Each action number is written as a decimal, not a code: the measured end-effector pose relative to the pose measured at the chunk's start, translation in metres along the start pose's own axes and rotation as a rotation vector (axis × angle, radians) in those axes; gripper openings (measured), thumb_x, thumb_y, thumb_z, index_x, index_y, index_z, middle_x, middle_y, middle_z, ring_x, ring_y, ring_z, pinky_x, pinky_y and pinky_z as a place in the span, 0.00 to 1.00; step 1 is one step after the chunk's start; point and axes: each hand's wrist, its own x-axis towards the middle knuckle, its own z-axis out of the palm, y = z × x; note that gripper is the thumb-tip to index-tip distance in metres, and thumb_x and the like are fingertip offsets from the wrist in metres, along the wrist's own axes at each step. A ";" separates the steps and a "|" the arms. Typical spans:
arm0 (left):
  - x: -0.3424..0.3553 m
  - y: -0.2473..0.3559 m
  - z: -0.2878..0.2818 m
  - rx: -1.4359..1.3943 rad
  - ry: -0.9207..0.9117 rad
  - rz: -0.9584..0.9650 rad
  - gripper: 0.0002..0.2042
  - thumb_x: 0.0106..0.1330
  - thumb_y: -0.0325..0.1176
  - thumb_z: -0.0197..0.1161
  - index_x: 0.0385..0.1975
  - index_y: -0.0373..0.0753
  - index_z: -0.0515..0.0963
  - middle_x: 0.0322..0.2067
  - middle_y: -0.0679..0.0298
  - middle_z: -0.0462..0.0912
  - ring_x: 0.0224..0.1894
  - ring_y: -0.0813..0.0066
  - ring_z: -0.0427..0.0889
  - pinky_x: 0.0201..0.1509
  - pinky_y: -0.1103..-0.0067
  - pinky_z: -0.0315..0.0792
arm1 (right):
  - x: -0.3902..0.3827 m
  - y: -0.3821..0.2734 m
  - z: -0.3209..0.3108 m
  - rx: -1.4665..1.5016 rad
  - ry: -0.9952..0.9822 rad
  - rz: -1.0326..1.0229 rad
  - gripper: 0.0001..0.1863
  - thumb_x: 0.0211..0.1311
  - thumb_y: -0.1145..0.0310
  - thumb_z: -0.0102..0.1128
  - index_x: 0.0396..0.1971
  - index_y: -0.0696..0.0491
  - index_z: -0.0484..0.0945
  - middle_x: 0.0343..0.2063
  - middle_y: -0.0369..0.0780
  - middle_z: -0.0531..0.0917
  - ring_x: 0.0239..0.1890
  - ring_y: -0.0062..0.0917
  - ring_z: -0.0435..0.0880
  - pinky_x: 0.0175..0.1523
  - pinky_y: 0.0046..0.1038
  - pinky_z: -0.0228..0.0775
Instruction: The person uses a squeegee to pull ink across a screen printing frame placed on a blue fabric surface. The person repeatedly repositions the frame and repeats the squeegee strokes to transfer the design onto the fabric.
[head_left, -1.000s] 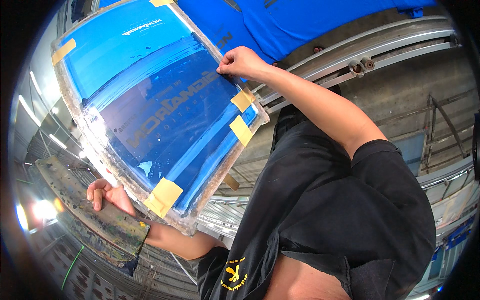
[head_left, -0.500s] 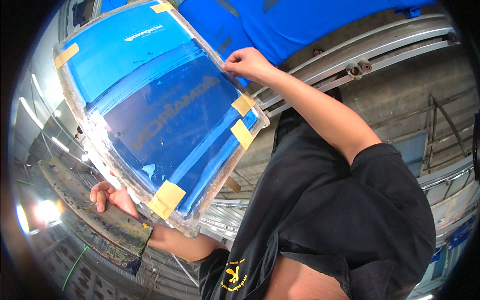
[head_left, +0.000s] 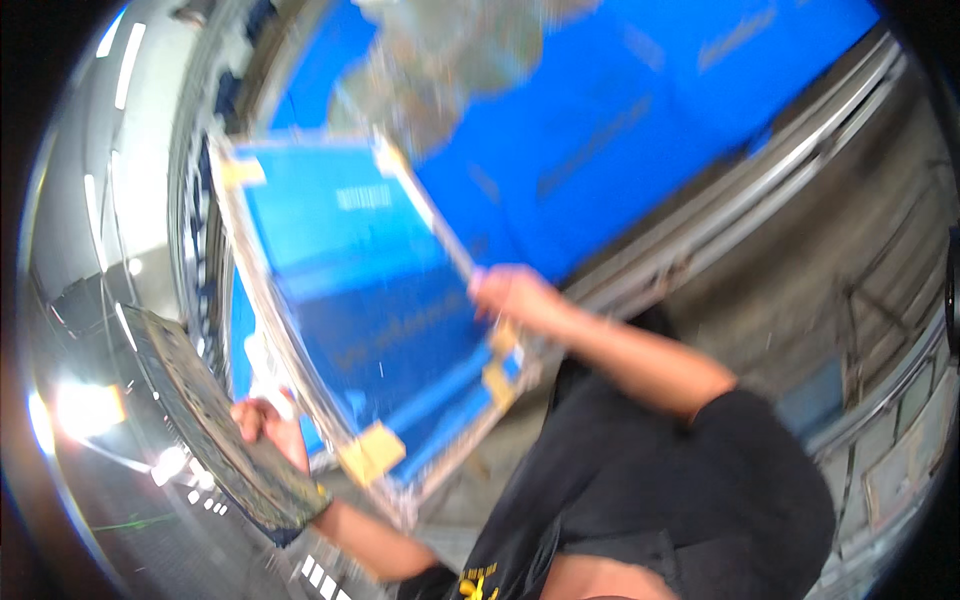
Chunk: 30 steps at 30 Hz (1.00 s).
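A screen-printing frame [head_left: 340, 240] with blue mesh, darker blue ink across its lower part and beige tape near the corners is held tilted in front of me. My right hand [head_left: 510, 295] is closed on its right edge. My left hand [head_left: 268, 425], at the frame's lower left, has its curled fingers on a long, paint-stained squeegee [head_left: 190, 405]. The picture is blurred, so fine detail on the mesh and at the fingertips is unclear.
Blue fabric [head_left: 590, 180] spreads along a long bench behind the frame, with blurred greyish patches [head_left: 430, 70] at the top. A metal rail [head_left: 760, 180] runs along the bench's near side, above a grey floor [head_left: 840, 240]. Bright lamps [head_left: 88, 405] glare at the left.
The view has swung, showing much more blue fabric. The frame, squeegee and both hands now sit lower in the picture, the frame and hands also further right, with strong motion blur.
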 end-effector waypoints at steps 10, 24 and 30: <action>-0.011 -0.036 -0.050 -0.309 -0.082 0.239 0.11 0.72 0.40 0.68 0.44 0.41 0.79 0.30 0.66 0.82 0.68 0.57 0.75 0.77 0.53 0.59 | -0.055 -0.249 0.085 -0.650 -0.172 -0.482 0.38 0.76 0.43 0.60 0.67 0.63 0.72 0.57 0.53 0.83 0.57 0.36 0.86 0.61 0.37 0.78; -0.251 -0.074 -0.157 -0.213 0.795 0.629 0.07 0.75 0.37 0.62 0.44 0.42 0.76 0.34 0.65 0.81 0.45 0.66 0.86 0.55 0.63 0.80 | -0.029 -0.280 0.020 -0.693 -0.010 0.108 0.54 0.62 0.19 0.54 0.74 0.49 0.69 0.65 0.45 0.78 0.69 0.38 0.73 0.69 0.65 0.60; -0.357 -0.098 -0.233 -0.379 0.963 0.650 0.28 0.74 0.69 0.52 0.37 0.45 0.75 0.26 0.66 0.79 0.34 0.69 0.82 0.54 0.65 0.79 | 0.004 -0.260 -0.057 -0.697 0.056 0.244 0.24 0.69 0.49 0.68 0.51 0.56 0.83 0.40 0.40 0.89 0.41 0.27 0.89 0.42 0.38 0.84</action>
